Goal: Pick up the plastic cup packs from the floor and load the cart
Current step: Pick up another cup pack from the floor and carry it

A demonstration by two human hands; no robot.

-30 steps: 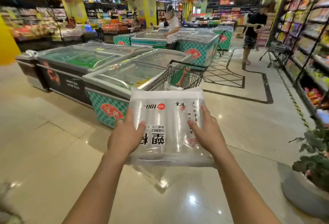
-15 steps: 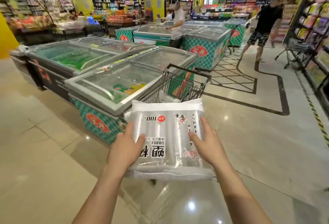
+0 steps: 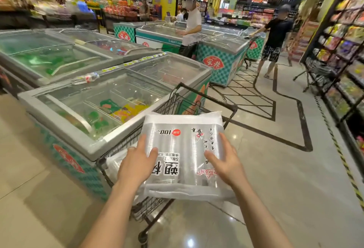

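Item: one plastic cup pack [image 3: 183, 149], clear film printed "100 pcs", held flat at chest level above the near end of the cart [image 3: 197, 98]. Left hand [image 3: 136, 161] grips the pack's left edge and right hand [image 3: 226, 161] its right edge; on each, thumb and forefinger lie spread on the top face, and the other fingers are hidden beneath it, so their curl cannot be told. Handling, by judgement: light for its bulk; the nested cups give some stiffness along the rows, but the film is slack and slick and the cups would crush under a hard squeeze. Best taken at the two long edges with support under the bottom face, as now, not by the loose sealed flaps. Below and left of it: a pale film bundle [image 3: 115, 162] in the basket, probably another pack. Beside the cart's left side: a glass-topped freezer chest [image 3: 59, 117]. Glossy tiled floor [image 3: 275, 169] all round. Farther off: a person in a white shirt [image 3: 192, 25] among more freezers, a person in a black shirt [image 3: 278, 31] and stocked shelves [image 3: 344, 50] on the right. Change from the earlier frames: the pack was short of the cart, whose basket showed beyond it; now it overhangs the basket, same two-handed hold, and the freezers stand closer.
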